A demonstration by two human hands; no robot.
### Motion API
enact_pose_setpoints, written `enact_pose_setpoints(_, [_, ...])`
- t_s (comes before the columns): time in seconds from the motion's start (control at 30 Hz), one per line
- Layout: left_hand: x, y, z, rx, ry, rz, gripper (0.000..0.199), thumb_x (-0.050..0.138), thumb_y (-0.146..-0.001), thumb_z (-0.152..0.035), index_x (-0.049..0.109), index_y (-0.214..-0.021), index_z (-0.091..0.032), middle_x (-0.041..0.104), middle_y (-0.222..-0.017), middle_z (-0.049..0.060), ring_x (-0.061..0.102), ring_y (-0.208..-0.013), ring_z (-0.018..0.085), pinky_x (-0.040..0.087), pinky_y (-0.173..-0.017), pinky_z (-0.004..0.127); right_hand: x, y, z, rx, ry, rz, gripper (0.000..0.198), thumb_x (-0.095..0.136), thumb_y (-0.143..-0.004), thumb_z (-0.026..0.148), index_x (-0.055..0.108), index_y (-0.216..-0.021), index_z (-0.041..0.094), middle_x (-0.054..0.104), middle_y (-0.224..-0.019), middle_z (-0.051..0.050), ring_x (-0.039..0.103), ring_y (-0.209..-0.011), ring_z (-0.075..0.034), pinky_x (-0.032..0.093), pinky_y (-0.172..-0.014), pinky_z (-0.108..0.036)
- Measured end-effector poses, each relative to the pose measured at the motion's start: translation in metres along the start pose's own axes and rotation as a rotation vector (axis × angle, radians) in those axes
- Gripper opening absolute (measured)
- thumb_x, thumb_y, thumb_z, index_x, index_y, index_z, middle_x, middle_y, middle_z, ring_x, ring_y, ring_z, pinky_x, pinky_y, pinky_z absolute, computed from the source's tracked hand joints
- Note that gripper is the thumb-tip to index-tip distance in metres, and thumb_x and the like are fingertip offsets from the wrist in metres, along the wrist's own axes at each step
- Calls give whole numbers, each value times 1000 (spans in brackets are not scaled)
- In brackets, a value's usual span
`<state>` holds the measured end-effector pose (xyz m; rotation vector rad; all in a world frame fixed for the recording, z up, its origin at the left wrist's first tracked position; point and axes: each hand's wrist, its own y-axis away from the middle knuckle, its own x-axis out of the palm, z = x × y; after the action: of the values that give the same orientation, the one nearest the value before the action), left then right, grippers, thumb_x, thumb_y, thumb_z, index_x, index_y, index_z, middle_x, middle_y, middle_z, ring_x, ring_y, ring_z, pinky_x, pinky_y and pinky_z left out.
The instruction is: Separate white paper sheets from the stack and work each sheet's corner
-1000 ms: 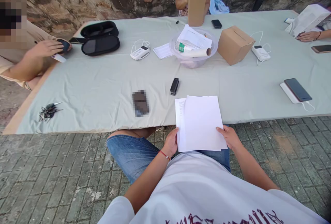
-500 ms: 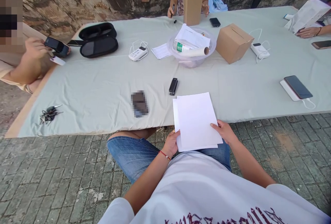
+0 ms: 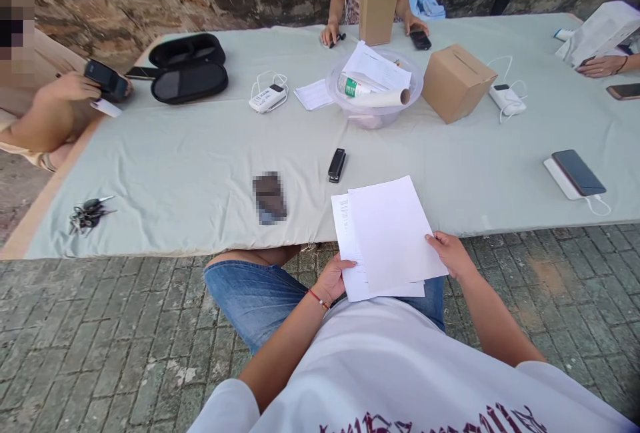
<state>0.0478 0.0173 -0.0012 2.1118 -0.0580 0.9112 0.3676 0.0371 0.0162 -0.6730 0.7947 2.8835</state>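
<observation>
My right hand pinches the right edge of a blank sheet of paper, thumb on top. Beneath it and partly covered lies a printed sheet of paper, whose left edge my left hand grips with the thumb over the print. Both sheets overlap above my lap and the table's near edge. Just beyond them a black stapler lies on the cloth. Left of the papers is a dark item, blurred out by pixelation.
On the table are keys, a black case, a white power bank, a plastic basin of papers, cardboard boxes and a phone on a power bank. Other people's hands work at the far, left and right sides.
My right hand has slid the blank sheet rightward and tilted it, exposing print on the sheet below. Across the table, a person's hand has moved onto a phone.
</observation>
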Motion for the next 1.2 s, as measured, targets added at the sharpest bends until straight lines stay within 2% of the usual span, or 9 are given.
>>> enact_pose_setpoints(0.1, [-2,1,3,30,-36,22,57,82,-56,-3,71,-112,-10,75,-106,17,71,-99,35,49,-100,52,4,1,2,-27,87,81,35,60,-80,55,66,-74,21,65,-64,-1,57,-67,-20,40,-59,-29])
enact_pose_setpoints(0.2, [-3,3,3,57,-53,21,58,85,-55,-6,71,-112,-10,74,-109,18,71,-101,34,50,-101,50,6,2,-1,-40,109,132,33,59,-82,53,70,-87,22,73,-84,-4,63,-79,-24,45,-67,-31])
enact_pose_setpoints(0.33, [0,2,0,-27,35,-75,48,82,-71,-30,70,-113,-11,72,-117,18,68,-108,33,50,-103,48,12,5,-7,-4,-80,183,37,65,-80,49,70,-106,23,74,-106,-6,67,-96,-27,50,-79,-35])
enact_pose_setpoints(0.47, [2,-1,-2,-84,116,-93,49,71,-81,-43,68,-119,-11,67,-126,17,63,-119,34,48,-107,48,17,7,-9,51,-262,233,38,68,-78,47,70,-105,21,76,-104,-5,69,-94,-27,53,-78,-36])
enact_pose_setpoints(0.6, [3,-2,-2,-61,126,-95,49,70,-83,-42,67,-120,-10,67,-127,16,61,-121,33,46,-109,47,13,5,-4,66,-224,170,35,68,-77,46,71,-100,20,76,-97,-5,69,-85,-25,52,-73,-34])
enact_pose_setpoints(0.73, [4,1,-4,-74,162,1,55,65,-85,-49,64,-126,-12,64,-133,16,57,-127,34,43,-110,49,10,4,6,77,-187,212,35,67,-77,46,70,-100,20,76,-96,-5,68,-83,-24,51,-69,-32])
enact_pose_setpoints(0.87, [5,5,-7,-142,184,107,64,62,-84,-58,63,-129,-13,63,-134,17,54,-130,35,40,-112,52,20,5,18,-21,-75,285,31,64,-80,47,71,-95,21,75,-89,-4,66,-79,-24,48,-66,-31])
enact_pose_setpoints(1.1, [-1,3,-3,-147,178,2,51,70,-83,-42,66,-122,-10,68,-125,17,60,-124,32,41,-113,48,34,4,28,-208,406,1,34,40,-94,49,60,-81,24,64,-70,-4,58,-68,-22,37,-64,-31])
enact_pose_setpoints(1.2, [-2,2,-2,-136,175,-25,51,73,-80,-41,66,-121,-11,69,-124,18,62,-119,33,43,-110,51,32,10,24,-250,568,23,38,35,-97,44,53,-70,24,61,-66,-6,56,-66,-23,33,-63,-32])
